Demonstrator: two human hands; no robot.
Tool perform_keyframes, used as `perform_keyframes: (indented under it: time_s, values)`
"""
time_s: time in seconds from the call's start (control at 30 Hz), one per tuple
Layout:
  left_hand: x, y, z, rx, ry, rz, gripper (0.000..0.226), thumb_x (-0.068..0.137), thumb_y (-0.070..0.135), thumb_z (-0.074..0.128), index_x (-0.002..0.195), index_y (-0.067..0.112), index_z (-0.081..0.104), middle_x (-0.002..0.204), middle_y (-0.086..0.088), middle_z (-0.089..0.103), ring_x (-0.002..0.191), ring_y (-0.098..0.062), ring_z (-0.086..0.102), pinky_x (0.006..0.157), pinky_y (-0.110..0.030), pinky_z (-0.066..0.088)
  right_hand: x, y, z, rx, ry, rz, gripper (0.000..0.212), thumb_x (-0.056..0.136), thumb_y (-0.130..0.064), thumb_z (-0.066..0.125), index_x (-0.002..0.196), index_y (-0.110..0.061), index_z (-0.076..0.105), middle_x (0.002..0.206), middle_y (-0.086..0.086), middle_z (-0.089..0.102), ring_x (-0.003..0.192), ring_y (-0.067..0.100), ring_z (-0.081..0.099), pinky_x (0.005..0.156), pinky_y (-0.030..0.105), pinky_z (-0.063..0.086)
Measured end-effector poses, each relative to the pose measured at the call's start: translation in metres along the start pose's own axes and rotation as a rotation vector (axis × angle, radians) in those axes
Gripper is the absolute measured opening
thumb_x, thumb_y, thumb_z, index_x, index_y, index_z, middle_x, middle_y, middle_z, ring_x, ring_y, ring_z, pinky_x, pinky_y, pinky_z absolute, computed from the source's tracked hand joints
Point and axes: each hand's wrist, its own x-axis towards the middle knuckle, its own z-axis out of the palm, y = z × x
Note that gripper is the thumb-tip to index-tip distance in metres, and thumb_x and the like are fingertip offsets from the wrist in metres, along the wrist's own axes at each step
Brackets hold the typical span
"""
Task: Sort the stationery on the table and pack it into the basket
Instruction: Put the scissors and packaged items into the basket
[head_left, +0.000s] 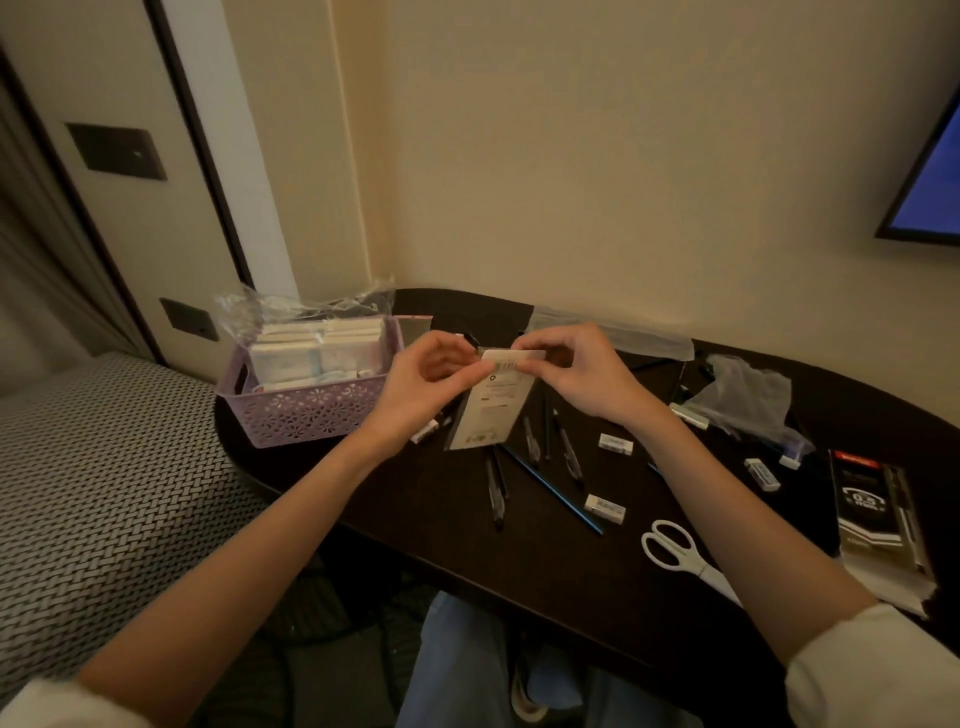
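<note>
Two hands work the top of a stationery packet above a dark table, a half-filled basket waiting at left.

The lilac basket already holds flat packs; the left hand and right hand each pinch the packet at its header. Steady, even pulling should open it cleanly; pens, erasers and scissors lie unsorted at right.

left hand pinching, right hand pinching
</note>
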Motion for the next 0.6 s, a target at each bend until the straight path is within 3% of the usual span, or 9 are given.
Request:
perform_keyframes:
  time_s: [0.03, 0.1, 0.2, 0.27, 0.37, 0.47, 0.6]
  values:
    - [0.000, 0.000, -0.010, 0.027, -0.084, -0.083, 0.019, 0.083, 0.030, 0.072, 0.096, 0.020, 0.061, 0.101, 0.005, 0.066, 0.095, -0.006, 0.064, 0.076, -0.023, 0.051, 0.003, -0.003, 0.003, 0.061, -0.004, -0.027, 0.021, 0.088, -0.009, 0.065, 0.106, -0.019, 0.070, 0.099, -0.014, 0.066, 0.096, 0.000, 0.062, 0.074, 0.017, 0.052]
    - [0.003, -0.004, -0.030, 0.011, -0.242, -0.211, 0.038, 0.074, 0.050, 0.073, 0.097, 0.020, 0.064, 0.110, 0.001, 0.066, 0.107, -0.015, 0.061, 0.086, -0.032, 0.050, 0.008, -0.009, 0.011, 0.197, -0.020, -0.073, 0.023, 0.086, -0.005, 0.067, 0.106, -0.017, 0.070, 0.097, -0.013, 0.068, 0.096, -0.001, 0.065, 0.073, 0.016, 0.052]
    - [0.006, -0.006, -0.055, -0.125, -0.416, -0.270, 0.089, 0.062, 0.060, 0.075, 0.127, 0.002, 0.054, 0.123, -0.005, 0.064, 0.118, -0.023, 0.058, 0.100, -0.038, 0.046, 0.017, -0.017, 0.025, 0.346, -0.031, -0.107, 0.028, 0.084, 0.001, 0.068, 0.108, -0.011, 0.068, 0.097, -0.006, 0.070, 0.095, 0.000, 0.067, 0.074, 0.014, 0.052]
    - [0.006, -0.006, -0.066, -0.180, -0.495, -0.270, 0.100, 0.065, 0.058, 0.077, 0.135, -0.006, 0.043, 0.124, -0.009, 0.065, 0.117, -0.027, 0.061, 0.097, -0.034, 0.050, 0.025, -0.020, 0.034, 0.397, -0.034, -0.129, 0.029, 0.083, 0.004, 0.067, 0.110, -0.008, 0.067, 0.098, 0.000, 0.071, 0.095, 0.004, 0.068, 0.076, 0.016, 0.052]
    - [0.009, -0.004, -0.077, -0.120, -0.466, -0.265, 0.090, 0.066, 0.052, 0.081, 0.123, -0.010, 0.049, 0.120, -0.016, 0.066, 0.112, -0.032, 0.064, 0.100, -0.043, 0.048, 0.038, -0.018, 0.045, 0.421, -0.022, -0.167, 0.026, 0.082, 0.003, 0.069, 0.106, -0.006, 0.070, 0.101, 0.008, 0.071, 0.096, 0.011, 0.068, 0.079, 0.020, 0.052]
    - [0.021, -0.007, -0.088, 0.068, -0.318, -0.226, 0.055, 0.066, 0.036, 0.083, 0.100, 0.002, 0.057, 0.108, -0.010, 0.072, 0.102, -0.025, 0.069, 0.102, -0.047, 0.048, 0.056, -0.014, 0.058, 0.311, 0.018, -0.213, 0.022, 0.082, -0.003, 0.071, 0.100, -0.015, 0.072, 0.107, 0.006, 0.068, 0.104, 0.015, 0.063, 0.080, 0.028, 0.053]
    - [0.041, -0.004, -0.106, 0.429, -0.169, -0.128, 0.060, 0.054, 0.049, 0.084, 0.096, 0.018, 0.054, 0.109, 0.002, 0.066, 0.098, -0.017, 0.065, 0.089, -0.039, 0.055, 0.083, -0.007, 0.071, 0.228, 0.050, -0.135, 0.032, 0.086, 0.002, 0.064, 0.110, -0.018, 0.070, 0.122, 0.005, 0.059, 0.113, 0.011, 0.057, 0.083, 0.022, 0.054]
